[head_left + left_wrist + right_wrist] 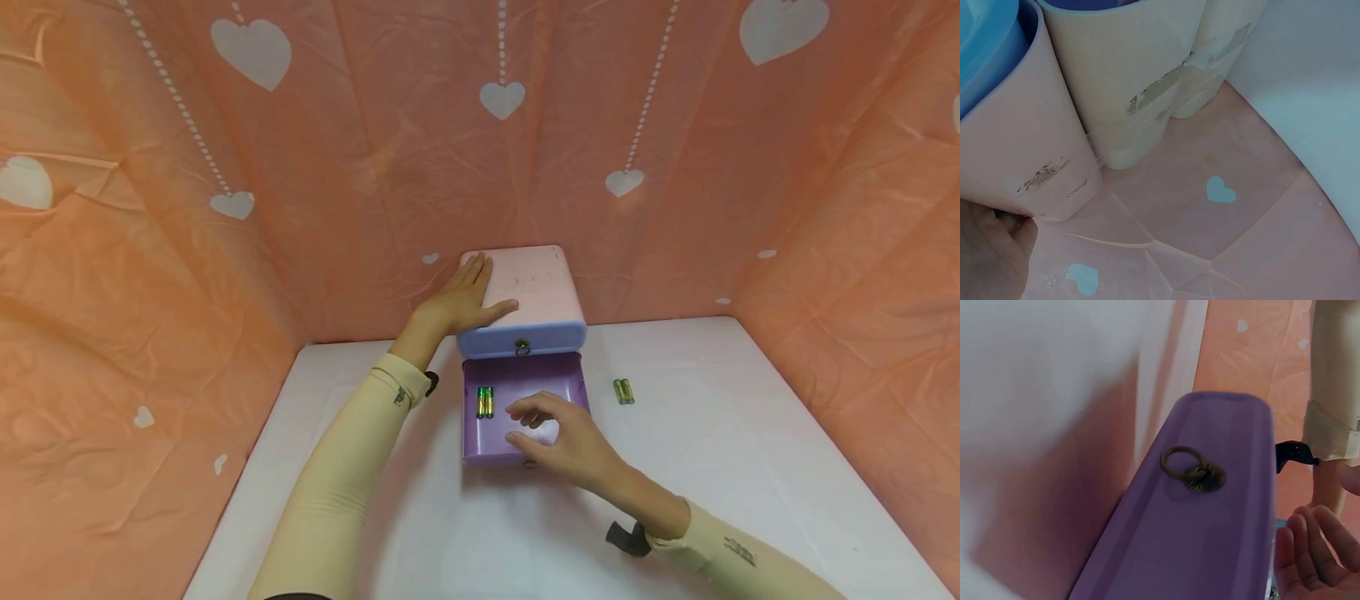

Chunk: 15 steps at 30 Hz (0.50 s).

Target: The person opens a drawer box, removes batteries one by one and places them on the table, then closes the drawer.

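A small chest of drawers with a pink top (534, 279) stands at the back of the table. My left hand (463, 302) rests flat on its top left edge, fingers and thumb spread. Below the upper drawer's blue front (487, 340), a purple drawer (517, 379) is pulled out. Two green-and-gold batteries (490, 402) lie side by side in its left part. My right hand (570, 440) hovers over the drawer's right front, fingers loosely bent and holding nothing. In the right wrist view, the right hand (1319, 559) is beside the drawer's purple front (1210, 525) with its brass ring pull (1205, 477).
Two more batteries (623, 391) lie on the white tabletop (712, 442), right of the drawer. An orange cloth (375, 167) with white hearts hangs behind and at both sides. The chest's scuffed side panels (1047, 156) show in the left wrist view.
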Each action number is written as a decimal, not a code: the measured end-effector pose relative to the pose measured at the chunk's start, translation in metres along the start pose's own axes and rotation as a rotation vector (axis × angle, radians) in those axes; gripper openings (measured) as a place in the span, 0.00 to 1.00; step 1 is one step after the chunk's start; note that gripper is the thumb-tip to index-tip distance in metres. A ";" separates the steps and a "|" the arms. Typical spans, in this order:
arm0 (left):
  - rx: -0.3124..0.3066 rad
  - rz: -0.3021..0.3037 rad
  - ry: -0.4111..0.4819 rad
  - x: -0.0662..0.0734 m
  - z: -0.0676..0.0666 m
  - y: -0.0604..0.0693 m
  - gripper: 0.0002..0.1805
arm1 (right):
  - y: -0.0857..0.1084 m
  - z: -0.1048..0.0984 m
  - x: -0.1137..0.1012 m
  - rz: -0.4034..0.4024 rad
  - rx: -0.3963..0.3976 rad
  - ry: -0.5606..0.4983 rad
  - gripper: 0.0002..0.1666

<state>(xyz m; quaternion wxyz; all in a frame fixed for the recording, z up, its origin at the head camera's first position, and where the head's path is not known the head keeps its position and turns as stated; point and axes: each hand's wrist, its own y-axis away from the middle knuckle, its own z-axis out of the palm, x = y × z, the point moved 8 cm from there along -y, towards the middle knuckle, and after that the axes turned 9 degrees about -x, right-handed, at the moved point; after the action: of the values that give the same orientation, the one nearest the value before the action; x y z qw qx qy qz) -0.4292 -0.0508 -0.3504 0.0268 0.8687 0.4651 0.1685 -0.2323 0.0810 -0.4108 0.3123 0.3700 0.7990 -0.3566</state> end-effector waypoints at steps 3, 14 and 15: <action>0.001 -0.002 -0.001 -0.001 0.000 0.000 0.59 | -0.008 0.002 0.004 0.028 -0.021 0.061 0.20; 0.001 -0.004 0.000 0.001 0.000 0.001 0.59 | -0.033 0.009 0.016 0.105 -0.097 0.179 0.28; 0.002 -0.005 0.000 0.000 0.000 0.001 0.59 | -0.035 0.010 0.016 0.111 -0.105 0.186 0.29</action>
<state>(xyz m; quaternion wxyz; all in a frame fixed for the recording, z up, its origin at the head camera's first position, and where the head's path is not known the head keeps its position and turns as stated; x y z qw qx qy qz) -0.4285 -0.0508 -0.3502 0.0266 0.8674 0.4676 0.1679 -0.2670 0.0628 -0.4170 0.2749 0.4284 0.8204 -0.2605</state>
